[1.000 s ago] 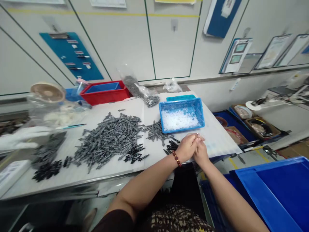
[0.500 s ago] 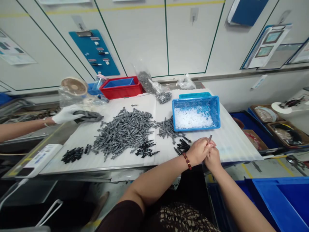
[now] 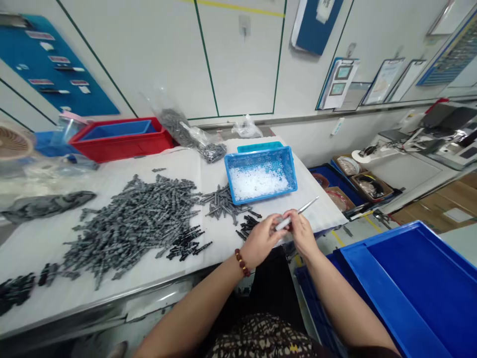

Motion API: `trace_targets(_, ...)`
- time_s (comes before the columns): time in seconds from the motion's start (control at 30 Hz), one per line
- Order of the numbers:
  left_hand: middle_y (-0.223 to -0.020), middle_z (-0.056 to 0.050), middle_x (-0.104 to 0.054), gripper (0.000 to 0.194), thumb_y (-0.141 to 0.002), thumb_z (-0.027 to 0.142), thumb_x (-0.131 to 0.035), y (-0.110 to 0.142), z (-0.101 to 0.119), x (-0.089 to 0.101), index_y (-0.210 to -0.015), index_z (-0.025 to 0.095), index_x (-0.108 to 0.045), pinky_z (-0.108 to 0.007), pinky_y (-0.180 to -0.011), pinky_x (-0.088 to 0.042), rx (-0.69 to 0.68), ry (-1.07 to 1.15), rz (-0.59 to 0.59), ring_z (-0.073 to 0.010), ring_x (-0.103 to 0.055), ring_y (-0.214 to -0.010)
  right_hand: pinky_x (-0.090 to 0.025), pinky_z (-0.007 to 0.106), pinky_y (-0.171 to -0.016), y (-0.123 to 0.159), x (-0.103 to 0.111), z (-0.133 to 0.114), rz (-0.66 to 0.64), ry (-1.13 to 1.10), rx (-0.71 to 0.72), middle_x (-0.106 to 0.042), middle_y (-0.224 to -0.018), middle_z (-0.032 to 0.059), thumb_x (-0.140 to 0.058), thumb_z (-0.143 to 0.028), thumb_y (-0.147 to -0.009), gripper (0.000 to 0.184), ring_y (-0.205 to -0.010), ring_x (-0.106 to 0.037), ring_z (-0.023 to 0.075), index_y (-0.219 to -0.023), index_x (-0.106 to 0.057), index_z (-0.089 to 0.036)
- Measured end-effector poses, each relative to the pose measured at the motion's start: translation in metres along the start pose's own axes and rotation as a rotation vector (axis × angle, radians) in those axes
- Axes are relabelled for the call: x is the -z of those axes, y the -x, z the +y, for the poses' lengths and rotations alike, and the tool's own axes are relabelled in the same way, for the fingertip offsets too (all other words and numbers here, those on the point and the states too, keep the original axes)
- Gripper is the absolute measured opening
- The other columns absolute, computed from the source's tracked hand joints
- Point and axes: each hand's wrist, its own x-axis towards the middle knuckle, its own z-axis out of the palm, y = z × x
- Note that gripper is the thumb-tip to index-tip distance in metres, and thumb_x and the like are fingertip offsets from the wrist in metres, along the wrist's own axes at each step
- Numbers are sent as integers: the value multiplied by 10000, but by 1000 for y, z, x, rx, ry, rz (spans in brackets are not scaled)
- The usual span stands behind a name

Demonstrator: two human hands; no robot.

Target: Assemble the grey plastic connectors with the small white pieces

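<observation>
Holds a slim tool (image 3: 284,223) in front of the blue bin (image 3: 261,200), with left hand (image 3: 263,241) and right hand (image 3: 303,234) closed on its thicker part, apparently in a pinch.

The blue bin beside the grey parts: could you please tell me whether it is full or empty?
Neither; the blue bin is partly filled, its small white rings lying below the rim.

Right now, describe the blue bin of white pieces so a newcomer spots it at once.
On the white-covered table, find the large grey heap. Right of it, just beyond the left hand, stands an open blue bin. Small white pieces lie in it; the teal bin is behind, and the red bin farther left holds another blue one.
</observation>
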Motion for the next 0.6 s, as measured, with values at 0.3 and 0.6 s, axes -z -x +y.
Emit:
trace_targets(0.3,-930,-74,-642,219,-916,210,-385,32,10,10,-977,156,-589,-335,-808,-461,-6,-326,10,-192,-582,-864,-402,270,-584,40,25,-26,-78,731,477,-577,-625,25,-482,-363,-888,285,-597,-524,151,-739,-618,-163)
trace_targets(0.6,-886,-28,-636,198,-889,212,-458,57,11,20,-1044,188,-581,-277,-752,-481,-71,-412,-142,-156,-583,-799,-467,313,-676,52,20,-7,-341,1114,673,-660,-771,75,-413,-217,-921,318,-709,-599,195,-1200,-561,-182)
